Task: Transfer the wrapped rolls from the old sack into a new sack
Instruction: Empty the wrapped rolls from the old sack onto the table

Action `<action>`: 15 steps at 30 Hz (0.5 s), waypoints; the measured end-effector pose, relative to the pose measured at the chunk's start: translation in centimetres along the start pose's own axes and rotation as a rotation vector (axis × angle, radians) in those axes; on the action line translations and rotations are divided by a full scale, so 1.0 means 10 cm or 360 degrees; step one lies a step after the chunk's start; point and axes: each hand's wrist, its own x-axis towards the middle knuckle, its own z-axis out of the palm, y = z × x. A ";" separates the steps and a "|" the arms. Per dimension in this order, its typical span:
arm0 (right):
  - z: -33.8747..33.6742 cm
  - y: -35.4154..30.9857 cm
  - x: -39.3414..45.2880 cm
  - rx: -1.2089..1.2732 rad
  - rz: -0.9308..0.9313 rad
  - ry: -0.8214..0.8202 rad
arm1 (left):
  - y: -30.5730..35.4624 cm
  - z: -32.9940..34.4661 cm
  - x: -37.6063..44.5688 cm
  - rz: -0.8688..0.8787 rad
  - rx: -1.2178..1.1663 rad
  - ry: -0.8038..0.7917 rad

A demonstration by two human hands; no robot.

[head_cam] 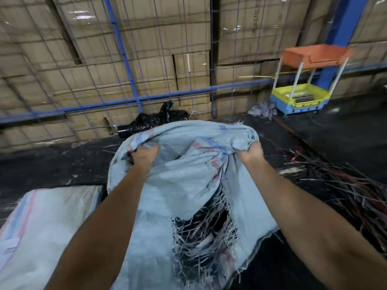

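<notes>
Both fists, left hand (144, 156) and right hand (250, 152), clenched on old sack (188, 185) mouth; dark rolls (209, 227) glimpsed through tear, apparently still inside; new sack (46, 222) flat at left; transfer seemingly unstarted.

Dim, even light; motion blur throughout, wide-angle bending, glare on shrink-wrapped cartons (129, 38).
</notes>
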 end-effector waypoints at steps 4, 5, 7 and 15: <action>0.21 -0.12 0.08 0.0150 -0.0051 -0.0085 | 0.27 -0.17 0.04 0.0084 0.0011 0.0000; 0.23 -0.13 0.10 0.0143 -0.0062 -0.0113 | 0.28 -0.20 0.02 0.0117 0.0043 -0.0073; 0.26 -0.13 0.01 0.0038 -0.0057 -0.0166 | 0.27 -0.23 -0.09 0.0202 0.0151 -0.0452; -0.38 0.32 -0.09 -0.2048 -0.0302 0.0285 | -0.48 0.43 -1.18 0.0493 0.1134 -0.1889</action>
